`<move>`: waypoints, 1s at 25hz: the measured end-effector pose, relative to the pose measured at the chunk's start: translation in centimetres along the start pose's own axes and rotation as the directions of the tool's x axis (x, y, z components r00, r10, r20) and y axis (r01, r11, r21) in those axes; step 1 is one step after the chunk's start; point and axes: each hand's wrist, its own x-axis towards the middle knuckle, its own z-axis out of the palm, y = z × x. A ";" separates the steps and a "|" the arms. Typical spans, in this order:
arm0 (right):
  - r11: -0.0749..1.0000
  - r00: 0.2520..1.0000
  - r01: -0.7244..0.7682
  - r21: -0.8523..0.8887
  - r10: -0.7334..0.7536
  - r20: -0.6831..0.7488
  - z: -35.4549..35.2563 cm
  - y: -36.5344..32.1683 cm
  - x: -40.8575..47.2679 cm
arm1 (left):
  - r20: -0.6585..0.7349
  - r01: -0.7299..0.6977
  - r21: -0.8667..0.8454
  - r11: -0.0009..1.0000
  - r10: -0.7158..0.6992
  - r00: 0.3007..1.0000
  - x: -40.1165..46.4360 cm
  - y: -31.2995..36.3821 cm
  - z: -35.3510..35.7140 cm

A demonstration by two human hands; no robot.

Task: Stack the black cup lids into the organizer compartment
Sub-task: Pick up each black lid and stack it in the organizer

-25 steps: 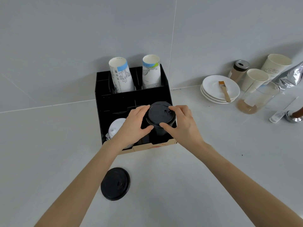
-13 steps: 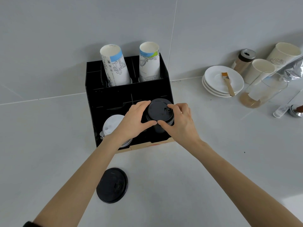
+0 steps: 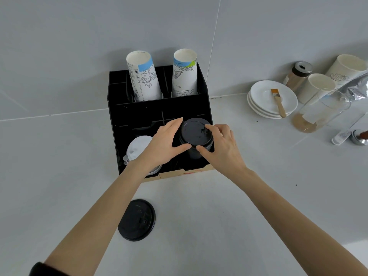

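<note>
Black lids (image 3: 195, 134) sit stacked in organizer (image 3: 159, 108).

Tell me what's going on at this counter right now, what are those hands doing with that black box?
A person is loading black cup lids into a black organizer by the wall. The left hand and right hand together grip a stack of black lids over its front right compartment. White lids fill the front left compartment, and two stacks of paper cups stand in the back. One more black lid lies on the counter in front.
</note>
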 end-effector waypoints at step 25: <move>0.947 0.881 0.316 0.059 -0.316 0.352 8.2 -6.0 -9.2 | -0.139 0.311 -0.106 0.945 -0.323 0.936 -18.4 -8.3 0.6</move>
